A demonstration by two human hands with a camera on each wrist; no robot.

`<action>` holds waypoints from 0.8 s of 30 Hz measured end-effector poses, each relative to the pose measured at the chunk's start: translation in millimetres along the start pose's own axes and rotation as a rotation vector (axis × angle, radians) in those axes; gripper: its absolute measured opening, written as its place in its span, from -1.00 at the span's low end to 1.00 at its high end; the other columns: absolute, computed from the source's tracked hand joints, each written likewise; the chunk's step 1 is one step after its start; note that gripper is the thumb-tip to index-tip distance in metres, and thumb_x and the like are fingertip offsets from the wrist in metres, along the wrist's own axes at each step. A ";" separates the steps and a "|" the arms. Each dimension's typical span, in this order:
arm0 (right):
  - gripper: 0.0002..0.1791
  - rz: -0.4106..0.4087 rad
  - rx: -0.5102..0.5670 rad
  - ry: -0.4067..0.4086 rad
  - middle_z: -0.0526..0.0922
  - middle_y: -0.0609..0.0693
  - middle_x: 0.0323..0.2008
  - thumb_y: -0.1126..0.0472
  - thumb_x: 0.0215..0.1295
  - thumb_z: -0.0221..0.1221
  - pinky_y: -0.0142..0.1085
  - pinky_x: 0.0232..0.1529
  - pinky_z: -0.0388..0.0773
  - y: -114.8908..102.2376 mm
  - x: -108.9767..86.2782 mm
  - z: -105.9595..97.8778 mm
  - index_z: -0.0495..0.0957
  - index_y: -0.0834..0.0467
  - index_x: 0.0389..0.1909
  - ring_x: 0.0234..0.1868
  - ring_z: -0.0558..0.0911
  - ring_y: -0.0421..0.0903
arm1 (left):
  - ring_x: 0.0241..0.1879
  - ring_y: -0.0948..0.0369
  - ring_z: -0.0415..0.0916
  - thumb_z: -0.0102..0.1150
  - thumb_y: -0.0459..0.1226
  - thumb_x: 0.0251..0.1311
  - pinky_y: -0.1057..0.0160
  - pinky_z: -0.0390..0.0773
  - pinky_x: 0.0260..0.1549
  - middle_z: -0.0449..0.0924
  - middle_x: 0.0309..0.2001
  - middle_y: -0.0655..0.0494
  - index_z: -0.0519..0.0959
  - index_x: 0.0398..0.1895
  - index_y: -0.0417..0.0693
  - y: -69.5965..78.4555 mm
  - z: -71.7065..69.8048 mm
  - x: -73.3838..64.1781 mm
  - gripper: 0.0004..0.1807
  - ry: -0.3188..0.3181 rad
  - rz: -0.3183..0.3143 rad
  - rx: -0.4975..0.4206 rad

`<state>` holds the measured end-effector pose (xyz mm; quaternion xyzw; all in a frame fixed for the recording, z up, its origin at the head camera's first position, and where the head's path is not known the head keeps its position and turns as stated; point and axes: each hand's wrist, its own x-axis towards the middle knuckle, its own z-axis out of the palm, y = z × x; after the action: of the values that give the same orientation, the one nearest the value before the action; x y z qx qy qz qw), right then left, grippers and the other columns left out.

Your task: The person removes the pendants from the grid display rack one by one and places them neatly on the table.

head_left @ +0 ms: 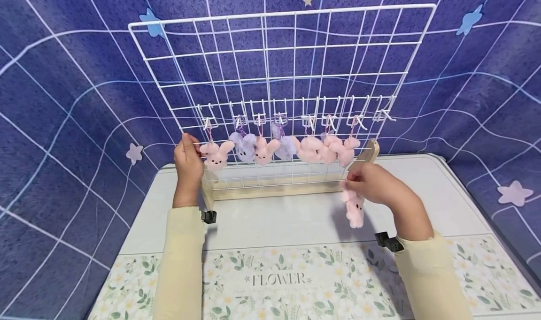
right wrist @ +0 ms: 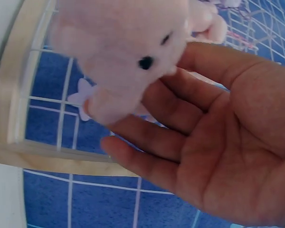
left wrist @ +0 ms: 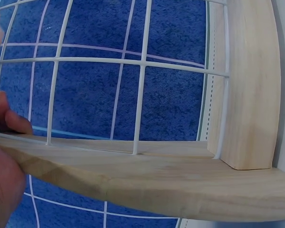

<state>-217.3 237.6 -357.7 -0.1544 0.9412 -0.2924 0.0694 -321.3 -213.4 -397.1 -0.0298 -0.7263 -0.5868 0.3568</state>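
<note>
1. A pink plush toy (head_left: pixel 356 214) is held in the right grip (head_left: pixel 374 181); its upper part is pinched, and the rest is hung below that grip, with dark eyes showing.
2. A wooden stand (head_left: pixel 279 189) is held at its left upright by the left grip (head_left: pixel 189 158), which is wrapped round the wood.
3. A white wire rack (head_left: pixel 264 15) is carried by the stand, spread between the two grips and raised well above them.
4. Between the grips, a row of plush charms is hung from the rack: a pink bunny (head_left: pixel 217 160) just right of the left grip, a purple bunny (head_left: pixel 244 148) next to it, then more pink and purple ones.
5. Just above the right grip, slightly to its left, a pink charm (head_left: pixel 347 155) is hung.
6. Farther above the right grip, a white hook (head_left: pixel 382 116) is fixed on the rack.
7. Below both grips, the white counter (head_left: pixel 274 226) is partly covered by a flowered mat (head_left: pixel 270 263).
</note>
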 end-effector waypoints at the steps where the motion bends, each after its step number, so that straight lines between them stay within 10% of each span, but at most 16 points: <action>1: -0.79 0.003 0.002 -0.036 0.56 -0.09 -0.54 0.24 0.43 0.27 -0.29 -0.42 0.40 1.7 0.9 1.7 0.70 0.15 -0.44 -0.48 0.45 -0.17 | -0.57 0.39 0.26 -0.30 -0.27 0.71 0.46 0.30 -0.47 0.30 -0.58 0.36 0.41 -0.45 -0.41 0.0 0.0 -0.1 -0.49 0.002 0.000 -0.001; 24: -0.82 0.121 -0.046 -0.262 0.55 -0.06 -0.55 0.30 0.37 0.27 -0.33 -0.47 0.39 33.1 24.4 48.5 0.69 0.21 -0.46 -0.53 0.43 -0.18 | -0.65 0.59 0.26 -0.24 -0.27 0.66 0.54 0.29 -0.55 0.31 -0.62 0.37 0.44 -0.40 -0.38 -17.8 1.0 -3.2 -0.56 0.062 0.236 0.181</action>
<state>-237.8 229.7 -417.3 -0.1358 0.9381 -0.2433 0.2055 -327.7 -216.8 -413.8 -0.0645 -0.7563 -0.4734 0.4469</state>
